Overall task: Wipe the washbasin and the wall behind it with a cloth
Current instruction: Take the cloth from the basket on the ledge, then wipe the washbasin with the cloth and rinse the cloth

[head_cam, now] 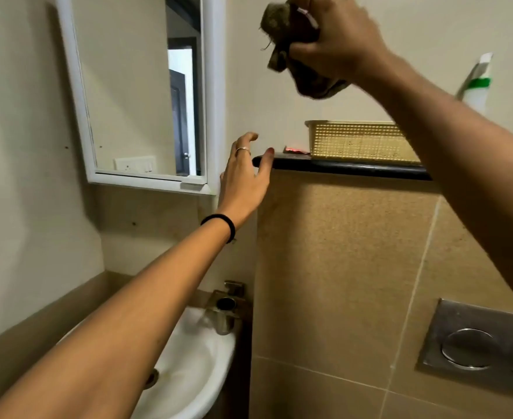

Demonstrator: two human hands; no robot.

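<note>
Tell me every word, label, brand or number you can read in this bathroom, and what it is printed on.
None can be read.
White tube with green band behind the right arm: any print is too blurred.
Small red packet on the black ledge beside the yellow basket: too small to read.
Cloth in the right hand: pale tag, unreadable.

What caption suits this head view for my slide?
Right hand grips a bunched cloth high against the wall; open left hand reaches toward the black ledge above the washbasin.

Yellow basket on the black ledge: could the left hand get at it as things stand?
Probably yes. The left hand is open at the ledge's end, and only a small red item lies before the basket.
</note>
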